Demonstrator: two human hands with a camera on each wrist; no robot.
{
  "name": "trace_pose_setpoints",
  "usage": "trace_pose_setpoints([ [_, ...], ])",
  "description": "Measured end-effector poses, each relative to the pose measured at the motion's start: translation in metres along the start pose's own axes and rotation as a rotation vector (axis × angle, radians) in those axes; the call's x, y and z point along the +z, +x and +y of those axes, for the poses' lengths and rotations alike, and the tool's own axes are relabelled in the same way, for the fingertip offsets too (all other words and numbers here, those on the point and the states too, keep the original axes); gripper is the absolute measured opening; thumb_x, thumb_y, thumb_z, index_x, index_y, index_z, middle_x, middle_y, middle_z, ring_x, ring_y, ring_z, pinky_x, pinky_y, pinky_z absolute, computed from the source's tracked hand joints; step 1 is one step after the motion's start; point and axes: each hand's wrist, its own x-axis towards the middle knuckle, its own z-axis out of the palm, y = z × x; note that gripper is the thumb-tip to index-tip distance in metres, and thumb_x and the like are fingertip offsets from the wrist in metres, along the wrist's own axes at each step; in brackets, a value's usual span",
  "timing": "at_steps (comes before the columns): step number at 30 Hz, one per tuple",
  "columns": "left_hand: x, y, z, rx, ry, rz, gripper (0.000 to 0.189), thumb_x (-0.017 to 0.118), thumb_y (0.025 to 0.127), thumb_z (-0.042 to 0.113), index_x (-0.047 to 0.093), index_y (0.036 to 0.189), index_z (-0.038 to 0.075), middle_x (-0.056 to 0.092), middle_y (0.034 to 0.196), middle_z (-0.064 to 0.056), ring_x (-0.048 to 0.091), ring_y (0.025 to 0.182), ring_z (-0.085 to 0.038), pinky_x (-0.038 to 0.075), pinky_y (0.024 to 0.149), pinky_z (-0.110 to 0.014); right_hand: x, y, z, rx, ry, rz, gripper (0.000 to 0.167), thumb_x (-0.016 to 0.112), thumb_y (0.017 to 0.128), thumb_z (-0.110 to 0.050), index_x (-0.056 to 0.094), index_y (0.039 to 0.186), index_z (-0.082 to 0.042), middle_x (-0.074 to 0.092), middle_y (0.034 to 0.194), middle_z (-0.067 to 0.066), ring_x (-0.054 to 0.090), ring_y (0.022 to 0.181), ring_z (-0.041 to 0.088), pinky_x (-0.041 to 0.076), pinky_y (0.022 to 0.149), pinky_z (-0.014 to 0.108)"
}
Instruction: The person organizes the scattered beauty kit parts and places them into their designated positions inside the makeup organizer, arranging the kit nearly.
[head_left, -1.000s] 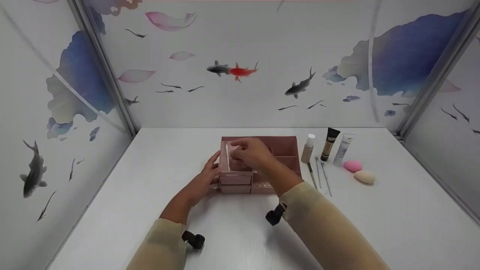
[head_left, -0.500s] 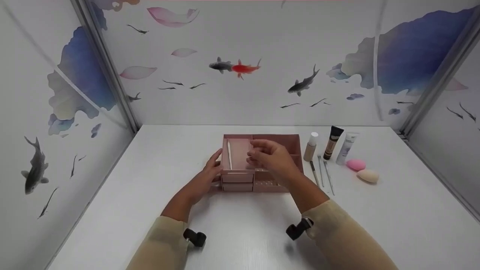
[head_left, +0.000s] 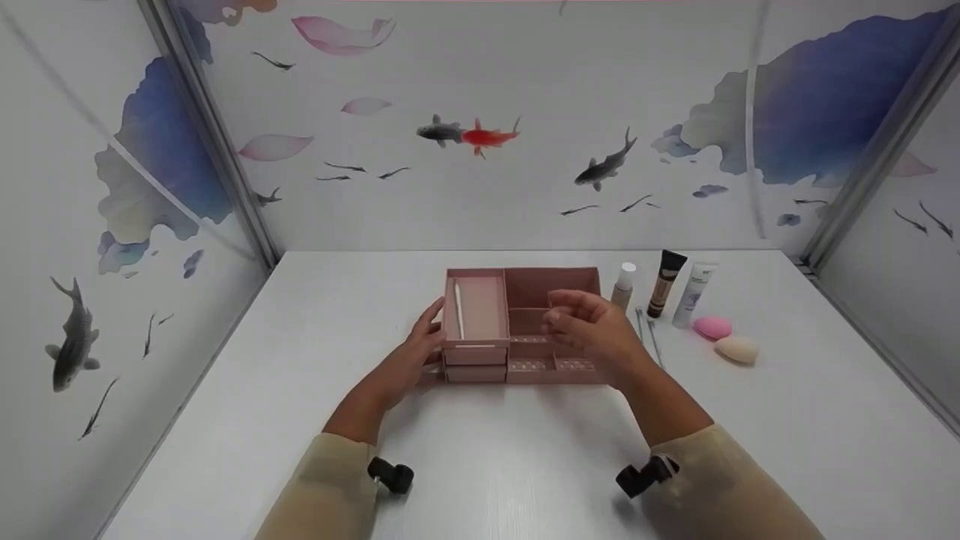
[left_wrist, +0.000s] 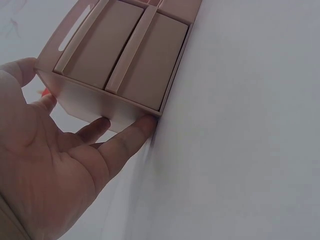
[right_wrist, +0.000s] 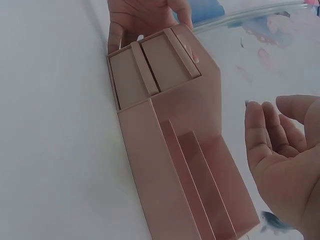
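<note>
A pink desk organizer (head_left: 476, 364) stands on the white table, with two stacked drawers (left_wrist: 145, 60) at its left and open compartments at its right. My left hand (head_left: 409, 364) rests against the left side wall, its fingers spread along it in the left wrist view. Over the right compartments hovers my right hand (head_left: 600, 337), fingers loosely bent, with nothing visible between them. A long, narrow white strip (head_left: 460, 309) shows along the left of the organizer's top; I cannot tell whether it is a slot or a separate piece.
Right of the organizer are a white-capped bottle (head_left: 623, 285), a black-capped tube (head_left: 666, 283) and a white tube (head_left: 694, 294). Thin brushes (head_left: 655, 341) lie in front of them, partly behind my right hand. A pink sponge (head_left: 712, 327) and a beige sponge (head_left: 737, 350) lie further right.
My right hand has moved right, from over the drawer unit's top to over the right compartments, uncovering that top. The left hand has stayed on the organizer's side.
</note>
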Motion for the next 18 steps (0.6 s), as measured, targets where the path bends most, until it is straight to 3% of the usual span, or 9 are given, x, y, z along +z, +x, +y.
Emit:
trace_pose_setpoints([
  [11,0.000,0.000,-0.001,0.005,0.003,-0.002,0.060,0.040,0.111,0.058,0.011,0.164,0.063,0.014,0.180,-0.007,0.031,0.160,-0.049,0.028,0.127,-0.071,-0.051,-0.008,0.001,0.055,-0.059,0.062,0.049,0.076,0.102,-0.028,0.062,0.146,-0.011,0.072,0.110,-0.003,0.074,0.108,0.016,0.062,0.098,0.030],
  [18,-0.001,0.001,-0.001,0.012,0.031,0.006,0.059,0.039,0.111,0.057,0.011,0.164,0.063,0.016,0.179,-0.008,0.032,0.160,-0.047,0.027,0.127,-0.073,-0.085,-0.019,0.003,0.076,-0.059,0.107,0.049,0.076,0.102,-0.026,0.061,0.146,-0.011,0.073,0.112,-0.004,0.075,0.106,0.016,0.063,0.093,0.027],
])
